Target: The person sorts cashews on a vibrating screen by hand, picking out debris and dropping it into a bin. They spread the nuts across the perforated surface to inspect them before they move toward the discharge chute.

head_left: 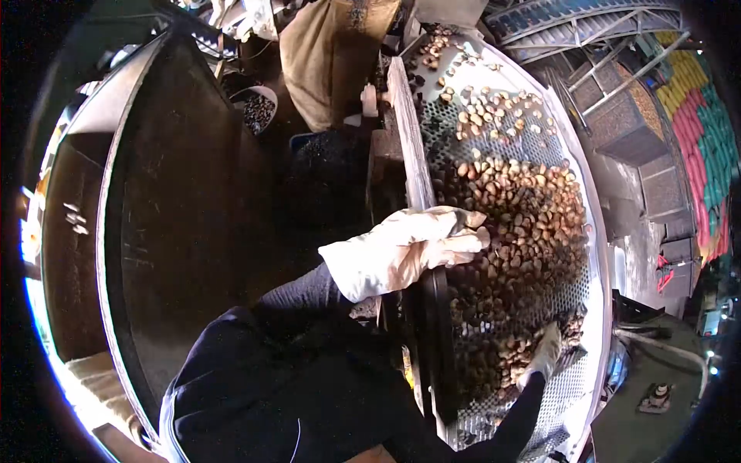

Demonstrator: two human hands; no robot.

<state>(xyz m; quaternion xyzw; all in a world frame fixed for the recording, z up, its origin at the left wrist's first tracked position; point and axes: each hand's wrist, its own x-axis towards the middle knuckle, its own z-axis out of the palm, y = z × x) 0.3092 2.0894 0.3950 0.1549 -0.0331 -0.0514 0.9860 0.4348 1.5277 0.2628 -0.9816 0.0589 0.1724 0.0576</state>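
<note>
Brown nuts point(532, 208) lie in a thick layer on a perforated metal tray point(567, 397) with a pale raised rim. My left hand point(421, 247), in a whitish glove, reaches over the tray's left side rail point(413, 139), its fingertips at the edge of the nuts. Those fingers lie close together, and whether anything is between them is hidden. Lower on the tray, my right hand point(545, 355), also gloved, rests against the nuts near the right rim. Its fingers are too dark and small to make out. Lighter nuts point(505, 112) are scattered towards the tray's far end.
A tall dark metal panel point(177, 208) stands on the left. Beyond it are a bucket of dark pieces point(257, 109), a brown sack point(332, 58) and a dark bin point(324, 150). Crates point(629, 127) and stacked coloured sacks point(695, 139) stand at the right, below a conveyor frame point(587, 27).
</note>
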